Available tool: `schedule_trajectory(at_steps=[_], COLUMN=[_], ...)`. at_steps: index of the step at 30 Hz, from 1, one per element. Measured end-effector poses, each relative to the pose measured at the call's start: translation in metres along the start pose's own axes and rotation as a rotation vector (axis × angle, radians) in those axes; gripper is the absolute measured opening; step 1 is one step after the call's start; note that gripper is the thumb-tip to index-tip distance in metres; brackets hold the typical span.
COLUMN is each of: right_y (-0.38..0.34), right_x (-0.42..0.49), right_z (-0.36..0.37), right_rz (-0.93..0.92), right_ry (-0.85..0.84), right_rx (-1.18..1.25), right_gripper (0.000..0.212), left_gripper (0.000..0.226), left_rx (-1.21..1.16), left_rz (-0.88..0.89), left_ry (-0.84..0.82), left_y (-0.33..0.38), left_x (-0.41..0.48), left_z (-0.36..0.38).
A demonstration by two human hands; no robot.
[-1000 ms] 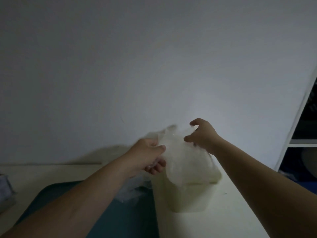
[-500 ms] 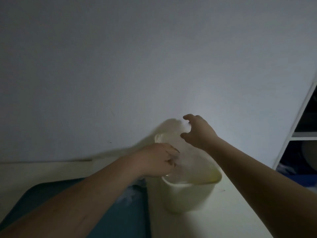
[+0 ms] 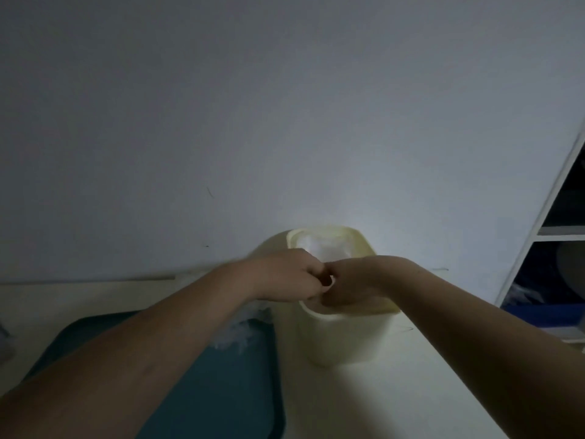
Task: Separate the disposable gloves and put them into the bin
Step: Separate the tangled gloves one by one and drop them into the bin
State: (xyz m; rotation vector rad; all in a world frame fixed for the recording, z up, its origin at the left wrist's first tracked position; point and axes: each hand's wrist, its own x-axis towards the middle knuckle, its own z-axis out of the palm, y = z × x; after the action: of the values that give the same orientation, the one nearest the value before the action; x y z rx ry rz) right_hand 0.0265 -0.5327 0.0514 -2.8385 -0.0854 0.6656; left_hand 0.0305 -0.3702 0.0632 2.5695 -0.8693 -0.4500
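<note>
On the pale worktop (image 3: 395, 400), the left hand (image 3: 291, 277) and right hand (image 3: 351, 283), apart earlier, now meet over the bin (image 3: 348, 337). Their fingers (image 3: 316, 282) are curled; I cannot tell whether they grip anything.

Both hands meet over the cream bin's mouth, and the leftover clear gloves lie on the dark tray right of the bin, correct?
Not quite. The head view shows the leftover gloves on the dark tray left of the bin, not right. The left hand and right hand do meet over the bin's mouth.
</note>
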Motion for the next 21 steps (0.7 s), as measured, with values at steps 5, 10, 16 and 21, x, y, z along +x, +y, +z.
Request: schedule_trajectory(at_steps=[5, 10, 16, 21], right_y=[-0.02, -0.043, -0.099, -0.141], right_x=[0.017, -0.005, -0.058, -0.026], right_z=[0.025, 0.01, -0.017, 0.02], right_rz=[0.095, 0.12, 0.091, -0.22], right_ry=[0.012, 0.123, 0.426, 0.525], right_rx=[-0.195, -0.35, -0.445, -0.041], right_gripper=[0.059, 0.047, 0.012, 0.039], left_gripper=[0.038, 0.04, 0.062, 0.02], left_rx=[-0.161, -0.046, 0.305, 0.172], left_rz=[0.059, -0.027, -0.37, -0.29], left_ry=[0.199, 0.268, 0.103, 0.151], left_y=[-0.032, -0.082, -0.156, -0.2], left_x=[-0.037, -0.059, -0.071, -0.085], left_z=[0.002, 0.01, 0.036, 0.062])
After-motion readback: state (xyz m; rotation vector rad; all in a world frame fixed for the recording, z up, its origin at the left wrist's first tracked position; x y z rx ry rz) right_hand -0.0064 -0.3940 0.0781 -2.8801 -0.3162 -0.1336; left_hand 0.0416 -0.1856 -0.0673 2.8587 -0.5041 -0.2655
